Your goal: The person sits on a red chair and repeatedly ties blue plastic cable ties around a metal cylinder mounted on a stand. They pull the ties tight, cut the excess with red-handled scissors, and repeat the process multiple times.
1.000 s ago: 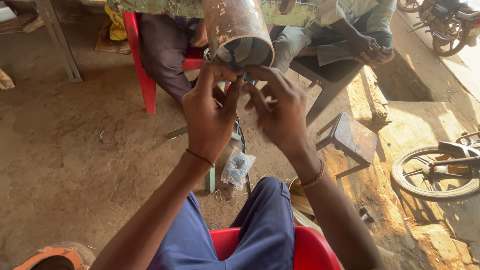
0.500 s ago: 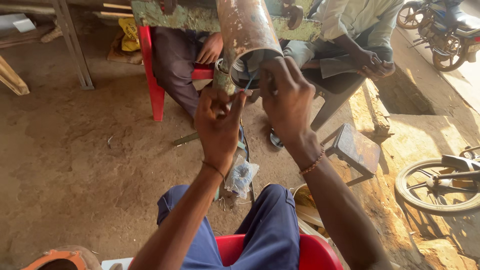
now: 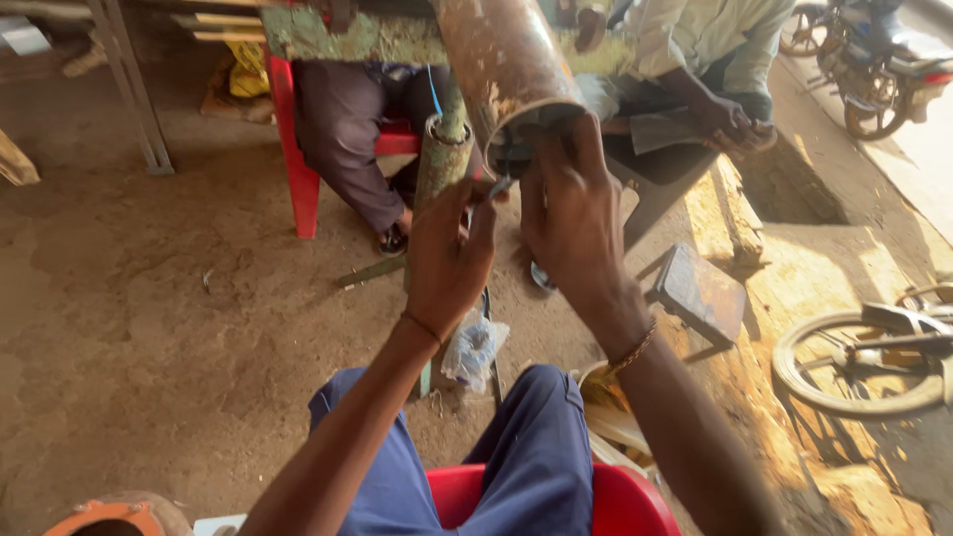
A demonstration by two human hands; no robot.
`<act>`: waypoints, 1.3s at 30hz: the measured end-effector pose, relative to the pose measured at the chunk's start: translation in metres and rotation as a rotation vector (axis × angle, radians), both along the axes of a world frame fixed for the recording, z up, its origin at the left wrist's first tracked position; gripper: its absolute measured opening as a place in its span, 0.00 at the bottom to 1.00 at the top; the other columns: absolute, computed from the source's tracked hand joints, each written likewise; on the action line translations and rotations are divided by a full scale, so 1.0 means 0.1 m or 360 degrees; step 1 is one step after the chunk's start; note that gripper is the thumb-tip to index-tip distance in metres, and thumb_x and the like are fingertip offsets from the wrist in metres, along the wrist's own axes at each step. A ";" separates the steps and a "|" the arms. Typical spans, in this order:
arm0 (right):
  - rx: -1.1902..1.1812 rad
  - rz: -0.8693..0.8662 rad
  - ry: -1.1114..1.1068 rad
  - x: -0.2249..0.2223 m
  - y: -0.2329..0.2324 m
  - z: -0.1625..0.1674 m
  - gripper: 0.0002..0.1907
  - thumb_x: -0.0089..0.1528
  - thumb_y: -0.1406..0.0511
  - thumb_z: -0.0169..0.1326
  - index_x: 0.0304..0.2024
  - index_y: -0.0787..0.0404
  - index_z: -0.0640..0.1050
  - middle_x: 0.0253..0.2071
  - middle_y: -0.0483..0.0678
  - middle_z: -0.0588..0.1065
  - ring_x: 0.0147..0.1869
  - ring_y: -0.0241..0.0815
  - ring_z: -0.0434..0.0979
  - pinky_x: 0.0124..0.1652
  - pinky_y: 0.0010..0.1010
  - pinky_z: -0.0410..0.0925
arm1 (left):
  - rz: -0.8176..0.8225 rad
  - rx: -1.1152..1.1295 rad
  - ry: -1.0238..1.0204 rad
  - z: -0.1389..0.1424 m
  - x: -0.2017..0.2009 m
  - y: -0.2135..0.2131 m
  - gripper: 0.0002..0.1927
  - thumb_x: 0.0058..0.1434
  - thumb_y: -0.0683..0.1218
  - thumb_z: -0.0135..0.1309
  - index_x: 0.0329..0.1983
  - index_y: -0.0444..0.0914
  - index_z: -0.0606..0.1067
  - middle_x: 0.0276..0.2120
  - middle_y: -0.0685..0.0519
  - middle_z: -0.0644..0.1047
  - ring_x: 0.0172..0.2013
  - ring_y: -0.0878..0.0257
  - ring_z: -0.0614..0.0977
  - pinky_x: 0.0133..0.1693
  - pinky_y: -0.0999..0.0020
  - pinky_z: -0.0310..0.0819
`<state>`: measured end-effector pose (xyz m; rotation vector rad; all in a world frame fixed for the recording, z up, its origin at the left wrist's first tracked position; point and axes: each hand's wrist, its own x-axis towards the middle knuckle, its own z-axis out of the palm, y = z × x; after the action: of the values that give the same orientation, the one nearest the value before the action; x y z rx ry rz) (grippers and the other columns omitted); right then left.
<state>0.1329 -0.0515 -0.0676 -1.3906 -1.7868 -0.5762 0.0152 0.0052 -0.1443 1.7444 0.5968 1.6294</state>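
Our left hand [image 3: 449, 260] pinches a small tool [image 3: 493, 189]; our right hand [image 3: 568, 213] grips the rusty pipe [image 3: 501, 60] rim above

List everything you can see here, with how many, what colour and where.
metal pipe: one, rusty brown, top centre, open end toward the hands
green post: one, worn green, left of the pipe
red chair: one, behind, a seated person on it
plastic bag: one, clear, on the dirt below the hands
metal block: one, dark, on the ground at right
bicycle wheel: one, right edge
motorbike: one, top right
left hand: fingers pinching a small thin tool at the pipe's mouth
right hand: fingers at the pipe's rim
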 end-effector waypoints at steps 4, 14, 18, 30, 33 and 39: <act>-0.0163 0.0020 0.0033 0.05 -0.04 0.09 0.08 0.67 0.76 0.53 0.49 0.69 0.74 0.52 0.63 0.71 0.45 0.66 0.81 0.40 0.48 0.75 | -0.0050 -0.0118 0.0055 0.09 0.06 0.03 0.14 0.73 0.49 0.53 0.35 0.34 0.74 0.25 0.50 0.74 0.26 0.64 0.72 0.30 0.67 0.66; -0.0271 -0.0008 -0.0064 0.20 0.06 0.19 0.08 0.65 0.72 0.56 0.47 0.68 0.80 0.45 0.65 0.76 0.44 0.67 0.80 0.42 0.51 0.73 | -0.0669 -0.0512 -0.0106 0.07 0.18 0.18 0.20 0.70 0.56 0.53 0.36 0.34 0.80 0.26 0.54 0.83 0.26 0.73 0.80 0.27 0.76 0.72; -0.0348 0.0032 0.0061 0.22 0.12 0.22 0.07 0.65 0.71 0.57 0.44 0.64 0.84 0.41 0.59 0.79 0.42 0.59 0.83 0.41 0.45 0.74 | -0.0773 -0.0620 -0.0102 0.04 0.20 0.21 0.18 0.71 0.53 0.53 0.36 0.33 0.80 0.24 0.53 0.82 0.22 0.74 0.78 0.23 0.78 0.69; -0.0015 -0.0135 -0.0056 0.29 0.19 0.06 0.05 0.63 0.70 0.62 0.41 0.66 0.81 0.41 0.59 0.78 0.36 0.59 0.82 0.34 0.43 0.74 | -0.0422 -0.0287 0.0106 0.16 0.14 0.07 0.13 0.72 0.46 0.50 0.34 0.34 0.78 0.19 0.50 0.77 0.14 0.66 0.77 0.19 0.67 0.65; -0.0046 -0.0395 -0.0207 0.30 0.32 0.01 0.10 0.59 0.67 0.65 0.37 0.69 0.80 0.40 0.63 0.78 0.33 0.63 0.81 0.31 0.46 0.73 | -0.0234 -0.0104 0.0150 0.14 0.12 0.02 0.11 0.73 0.44 0.47 0.39 0.35 0.78 0.25 0.49 0.81 0.19 0.59 0.81 0.22 0.63 0.69; -0.0168 -0.0573 -0.0146 0.29 0.44 -0.09 0.08 0.62 0.64 0.65 0.35 0.64 0.82 0.39 0.63 0.79 0.32 0.60 0.82 0.31 0.45 0.75 | -0.0121 0.0046 0.0177 0.07 0.06 0.02 0.10 0.75 0.46 0.47 0.46 0.35 0.77 0.27 0.47 0.80 0.24 0.53 0.83 0.26 0.59 0.72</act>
<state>0.1614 -0.0072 -0.0769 -1.8029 -1.6659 -0.7516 0.0208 0.0070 -0.1378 1.8660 0.5542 1.5038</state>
